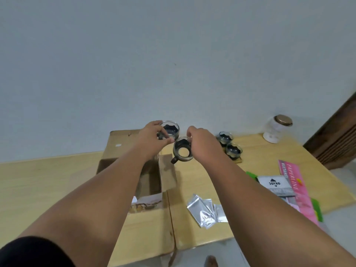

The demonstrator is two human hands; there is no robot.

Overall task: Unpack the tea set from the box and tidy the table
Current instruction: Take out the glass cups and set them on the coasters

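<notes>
An open cardboard box (pixel 123 151) stands on the wooden table (pixel 192 189), its flaps folded out. Above its far side my left hand (pixel 154 134) grips a small glass tea cup (pixel 171 130) with a dark holder. Just to the right, my right hand (pixel 202 141) pinches the rim of a second glass cup (pixel 183 151), which has a dark handle and is tilted with its mouth toward me. Two more matching cups (pixel 229 144) stand together on a small wooden tray at the back of the table.
Silver foil sachets (pixel 206 211) lie near the front of the table. A pink receipt book (pixel 294 187), a grey Joyko packet (pixel 275 185) and green items lie at the right. A glass jar with a bronze lid (pixel 276 130) stands by the wall. Dark wooden furniture is at far right.
</notes>
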